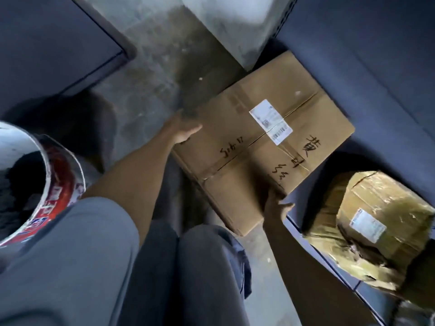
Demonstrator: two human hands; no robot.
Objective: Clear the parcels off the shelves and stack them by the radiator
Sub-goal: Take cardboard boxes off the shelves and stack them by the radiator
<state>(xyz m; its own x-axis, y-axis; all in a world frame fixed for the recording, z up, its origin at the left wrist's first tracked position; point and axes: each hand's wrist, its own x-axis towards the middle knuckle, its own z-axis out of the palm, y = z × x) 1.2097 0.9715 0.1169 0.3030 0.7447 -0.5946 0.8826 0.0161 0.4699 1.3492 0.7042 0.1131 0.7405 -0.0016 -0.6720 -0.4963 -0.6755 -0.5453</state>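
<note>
A large brown cardboard box [263, 147] with a white shipping label and black handwriting hangs tilted between the dark shelf units, half off the right shelf [376, 85]. My left hand [184, 130] grips its left edge with the thumb on top. My right hand [277, 205] holds its near corner from below, fingers under the box. A second parcel [381, 222], wrapped in shiny yellowish tape with a white label, lies on a lower shelf at the right.
A dark shelf unit [54, 45] stands at the left. A white and red bucket [44, 184] with dark contents sits at the lower left. Grey concrete floor [153, 67] runs between the shelves. My legs in grey trousers fill the bottom.
</note>
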